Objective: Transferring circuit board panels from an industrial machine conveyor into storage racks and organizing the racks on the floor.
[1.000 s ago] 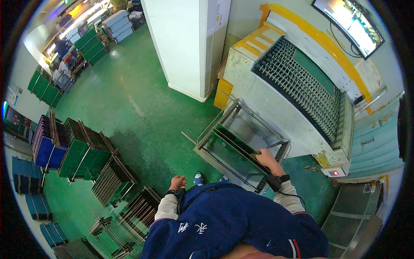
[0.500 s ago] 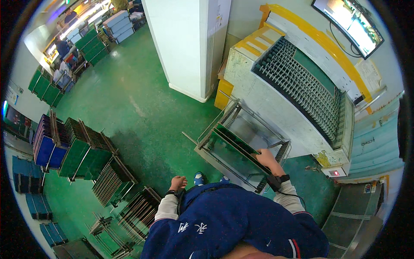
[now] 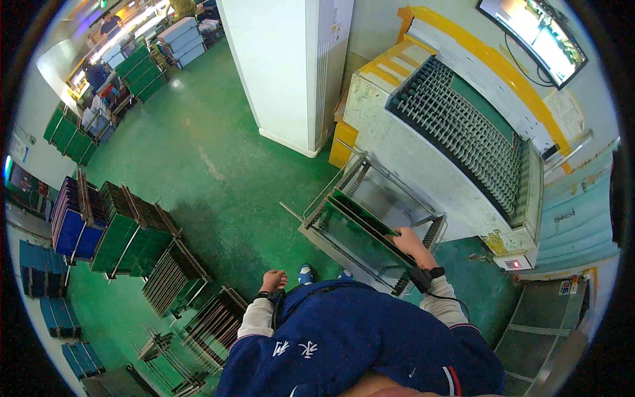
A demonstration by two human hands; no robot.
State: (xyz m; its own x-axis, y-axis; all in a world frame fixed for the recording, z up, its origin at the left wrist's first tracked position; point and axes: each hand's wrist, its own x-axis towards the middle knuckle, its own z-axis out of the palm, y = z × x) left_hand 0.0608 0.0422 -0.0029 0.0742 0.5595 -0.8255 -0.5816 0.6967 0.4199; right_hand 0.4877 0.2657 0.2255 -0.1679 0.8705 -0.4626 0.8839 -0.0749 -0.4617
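Observation:
My right hand (image 3: 411,245) is at the near right end of a thin green panel (image 3: 367,217), its fingers closed around the upper edge. Several such panels, probably circuit boards, stand on edge close together in a metal slotted rack (image 3: 319,239). Parts of the fingers are hidden behind the panel edge. Beside my waist hangs my left hand (image 3: 272,280), loosely curled, with nothing visible in it. It is apart from the rack. Dark bands wrap both wrists, and a cable runs from the right one.
Behind the rack stands a pale machine with a roller conveyor (image 3: 463,126). Racks of green panels (image 3: 135,245) and blue panels (image 3: 78,231) line the left. A white cabinet (image 3: 284,73) rises ahead. Farther off, people work at a lit bench. A screen (image 3: 539,40) hangs at upper right.

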